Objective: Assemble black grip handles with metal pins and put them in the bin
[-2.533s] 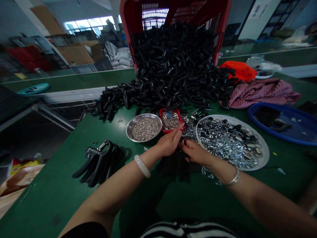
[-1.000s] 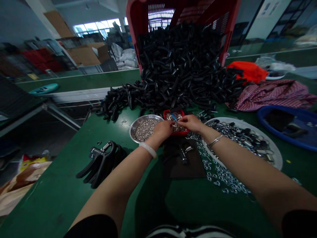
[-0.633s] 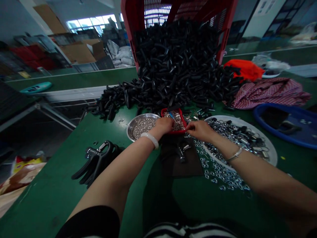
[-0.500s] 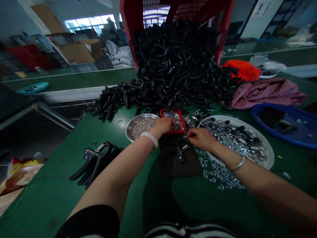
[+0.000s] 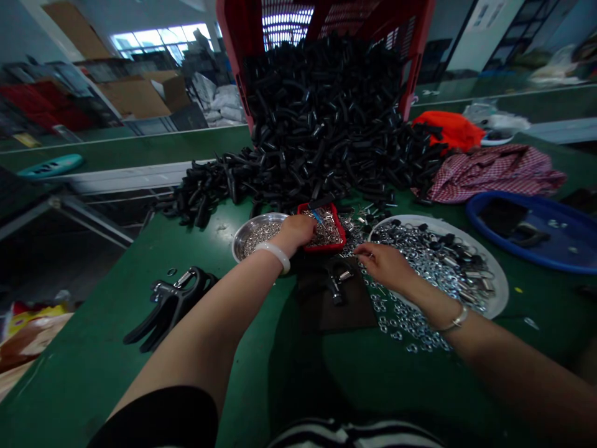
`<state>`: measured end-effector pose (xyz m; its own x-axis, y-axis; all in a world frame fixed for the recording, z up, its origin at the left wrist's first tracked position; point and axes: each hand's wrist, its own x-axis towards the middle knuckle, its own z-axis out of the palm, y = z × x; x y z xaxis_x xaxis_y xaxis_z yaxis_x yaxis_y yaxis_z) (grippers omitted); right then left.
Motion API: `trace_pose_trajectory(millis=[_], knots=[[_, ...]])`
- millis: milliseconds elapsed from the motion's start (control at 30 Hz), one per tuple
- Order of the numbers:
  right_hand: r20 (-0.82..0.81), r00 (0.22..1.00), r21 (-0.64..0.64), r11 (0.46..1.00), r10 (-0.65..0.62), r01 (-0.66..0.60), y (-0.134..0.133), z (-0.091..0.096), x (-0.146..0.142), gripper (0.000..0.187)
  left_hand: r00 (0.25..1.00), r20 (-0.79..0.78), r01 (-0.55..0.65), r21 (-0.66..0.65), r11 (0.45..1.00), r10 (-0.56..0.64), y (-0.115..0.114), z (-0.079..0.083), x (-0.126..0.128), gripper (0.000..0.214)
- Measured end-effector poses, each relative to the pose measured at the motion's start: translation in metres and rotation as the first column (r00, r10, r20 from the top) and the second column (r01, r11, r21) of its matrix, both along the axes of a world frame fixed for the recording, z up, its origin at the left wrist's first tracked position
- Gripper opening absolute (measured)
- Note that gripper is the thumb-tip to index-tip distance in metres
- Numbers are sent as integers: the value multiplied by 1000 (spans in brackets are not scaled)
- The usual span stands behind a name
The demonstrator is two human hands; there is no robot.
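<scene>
My left hand (image 5: 295,234) is curled between the steel bowl (image 5: 237,246) of small silver parts and the red tray (image 5: 326,247), which is heaped with similar metal pieces. Its fingers hide what they may hold. My right hand (image 5: 382,266) hovers by the rim of the white plate (image 5: 497,295), which is loaded with steel washers and metal fittings. Its thumb and forefinger pinch a small metal part. Below it lie a dark mat (image 5: 321,314) with a black clip on it and spilled washers (image 5: 396,326).
A huge heap of black plastic handles (image 5: 321,130) spills from a tipped red crate (image 5: 261,25) behind the tray. Assembled black clips (image 5: 170,308) lie on the green workbench (image 5: 102,348) at left. A red checked cloth (image 5: 494,174) and a blue basin (image 5: 485,239) lie at right.
My right hand has drawn back from the red tray to the plate's edge. My left hand has shifted left toward the steel bowl, and the view has drifted slightly.
</scene>
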<state>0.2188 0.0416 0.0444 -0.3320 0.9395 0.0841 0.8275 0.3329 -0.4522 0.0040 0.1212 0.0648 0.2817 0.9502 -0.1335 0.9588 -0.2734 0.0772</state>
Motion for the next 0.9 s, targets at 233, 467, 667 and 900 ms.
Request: trace_pose_trajectory(millis=[233, 467, 667, 900], knots=[[-257, 966, -108, 992, 34, -64, -9, -5, -2, 16, 980, 181, -103, 85, 991, 86, -6, -6, -5, 22], [-46, 998, 24, 998, 52, -50, -12, -8, -5, 15, 825, 564, -46, 25, 999, 24, -44, -11, -4, 17], [211, 974, 211, 969, 79, -124, -17, -15, -10, 16, 890, 455, 45, -22, 999, -30, -84, -17, 4, 21], [151, 985, 343, 931, 80, -128, -29, -32, -6, 23, 947, 314, 44, 86, 995, -69, -96, -21, 11, 21]])
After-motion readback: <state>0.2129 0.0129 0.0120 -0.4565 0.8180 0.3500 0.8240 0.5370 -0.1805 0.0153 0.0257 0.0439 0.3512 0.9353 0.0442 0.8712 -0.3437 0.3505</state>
